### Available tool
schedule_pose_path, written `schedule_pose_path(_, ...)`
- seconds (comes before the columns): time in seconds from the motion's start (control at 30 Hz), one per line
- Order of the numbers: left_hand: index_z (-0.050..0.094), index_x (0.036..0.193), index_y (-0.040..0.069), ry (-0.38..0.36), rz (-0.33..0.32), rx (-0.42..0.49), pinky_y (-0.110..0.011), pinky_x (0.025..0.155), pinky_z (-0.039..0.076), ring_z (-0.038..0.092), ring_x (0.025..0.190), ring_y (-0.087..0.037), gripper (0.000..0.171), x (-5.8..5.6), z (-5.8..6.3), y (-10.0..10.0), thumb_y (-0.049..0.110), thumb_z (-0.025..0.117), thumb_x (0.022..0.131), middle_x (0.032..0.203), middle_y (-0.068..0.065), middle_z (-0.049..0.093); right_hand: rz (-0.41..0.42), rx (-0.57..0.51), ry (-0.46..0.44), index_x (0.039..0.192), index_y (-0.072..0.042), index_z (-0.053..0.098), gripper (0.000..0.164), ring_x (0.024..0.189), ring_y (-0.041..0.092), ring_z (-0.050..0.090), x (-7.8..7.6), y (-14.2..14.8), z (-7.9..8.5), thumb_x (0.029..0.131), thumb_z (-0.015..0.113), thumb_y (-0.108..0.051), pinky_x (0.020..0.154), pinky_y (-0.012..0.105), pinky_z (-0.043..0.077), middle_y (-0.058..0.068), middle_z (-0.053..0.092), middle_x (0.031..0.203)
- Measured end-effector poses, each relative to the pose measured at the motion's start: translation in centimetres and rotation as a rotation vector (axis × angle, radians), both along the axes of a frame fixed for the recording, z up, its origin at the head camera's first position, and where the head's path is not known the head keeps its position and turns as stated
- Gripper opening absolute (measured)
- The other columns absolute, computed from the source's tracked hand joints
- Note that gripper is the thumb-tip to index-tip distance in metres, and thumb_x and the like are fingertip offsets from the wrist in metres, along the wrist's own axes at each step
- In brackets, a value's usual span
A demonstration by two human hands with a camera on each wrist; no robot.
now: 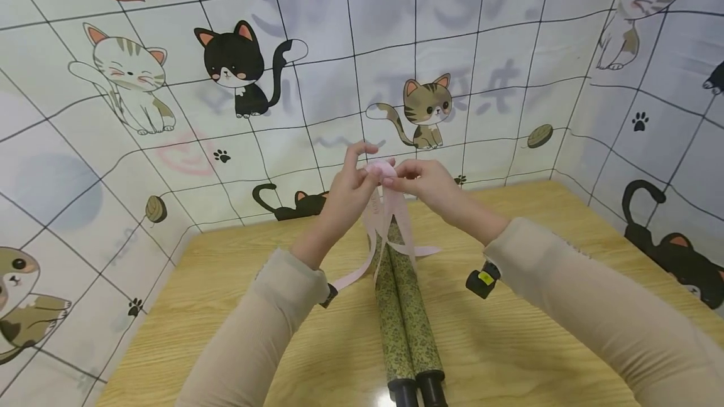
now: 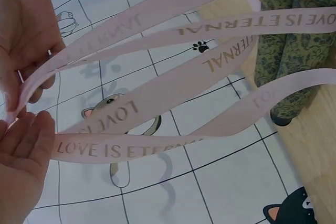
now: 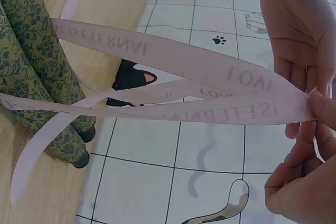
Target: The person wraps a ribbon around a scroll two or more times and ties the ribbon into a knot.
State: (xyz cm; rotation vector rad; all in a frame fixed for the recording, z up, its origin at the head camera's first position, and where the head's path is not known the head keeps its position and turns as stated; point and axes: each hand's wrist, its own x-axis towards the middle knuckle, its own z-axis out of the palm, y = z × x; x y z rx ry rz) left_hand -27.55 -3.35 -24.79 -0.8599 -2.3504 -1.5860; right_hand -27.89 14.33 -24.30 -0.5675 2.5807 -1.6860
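Observation:
A pink ribbon printed with gold "LOVE IS ETERNAL" lettering is gathered between both hands, above the far end of the scrolls. My left hand pinches it from the left with thumb and fingers, its index finger raised. From the right, my right hand pinches the same gathered part, fingertips close to the left thumb. Several ribbon lengths hang from the hands toward two rolled scrolls with green floral covers. In the right wrist view, the ribbon narrows into the fingers, which partly hide the gathered part.
The scrolls lie side by side on a wooden table, black end knobs toward me. Behind stands a white wall covering with cat drawings and grid lines. A small wrist camera hangs under the right sleeve.

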Motion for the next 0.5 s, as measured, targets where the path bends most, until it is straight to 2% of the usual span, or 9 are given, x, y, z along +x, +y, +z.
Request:
schedule_pose_path(0.1,0.039,0.120,0.008,-0.008,0.021,0.060,-0.030,0.081,0.051,0.066,0.091,-0.020,0.024,-0.2,-0.5,0.0,0.020,0.045,0.099,0.104,-0.014,0.068,-0.015,-0.034,-0.003,0.092,-0.003,0.063,0.030,0.086,0.022,0.045,-0.2,0.0,-0.1,0.087,0.067,-0.032,0.074,0.035,0.037,0.007,0.059,0.092)
schedule_pose_path(0.13,0.041,0.117,0.007,-0.017,0.026,0.085,-0.030,0.082,0.051,0.066,0.095,-0.021,0.023,-0.3,-0.6,0.1,0.019,0.046,0.099,0.104,-0.015,0.068,-0.017,-0.050,-0.006,0.092,-0.003,0.063,0.030,0.086,0.022,0.044,-0.3,0.0,-0.2,0.087,0.067,-0.032,0.074,0.035,0.037,0.007,0.059,0.092)
schedule_pose_path(0.27,0.049,0.114,0.004,-0.076,0.033,0.178,-0.028,0.079,0.052,0.067,0.091,-0.021,0.026,-0.3,-1.1,0.3,0.023,0.049,0.097,0.105,-0.015,0.068,-0.036,-0.099,0.008,0.090,-0.004,0.061,0.031,0.078,0.021,0.041,-0.5,-0.1,-0.3,0.086,0.067,-0.034,0.070,0.034,0.035,0.006,0.055,0.086)
schedule_pose_path(0.37,0.050,0.121,0.007,-0.137,0.024,0.195,-0.029,0.080,0.052,0.066,0.093,-0.022,0.033,-0.3,-1.3,0.2,0.027,0.053,0.096,0.112,-0.012,0.065,-0.059,-0.093,0.048,0.088,-0.005,0.059,0.030,0.071,0.021,0.037,-0.7,0.0,-0.4,0.087,0.067,-0.034,0.064,0.033,0.034,0.007,0.049,0.081)
schedule_pose_path(0.43,0.048,0.126,0.009,-0.187,0.018,0.188,-0.031,0.082,0.052,0.065,0.097,-0.022,0.037,-0.4,-1.6,0.2,0.025,0.057,0.094,0.120,-0.010,0.062,-0.068,-0.091,0.072,0.089,-0.004,0.060,0.029,0.071,0.021,0.039,-0.8,0.0,-0.4,0.087,0.066,-0.033,0.063,0.032,0.034,0.007,0.050,0.087)
schedule_pose_path(0.5,0.045,0.130,0.011,-0.234,0.027,0.142,-0.032,0.082,0.051,0.063,0.100,-0.020,0.042,-0.6,-1.8,0.3,0.023,0.060,0.092,0.126,-0.006,0.058,-0.075,-0.094,0.086,0.089,-0.003,0.060,0.030,0.075,0.021,0.044,-1.1,0.0,-0.3,0.087,0.066,-0.032,0.064,0.031,0.037,0.006,0.053,0.096)
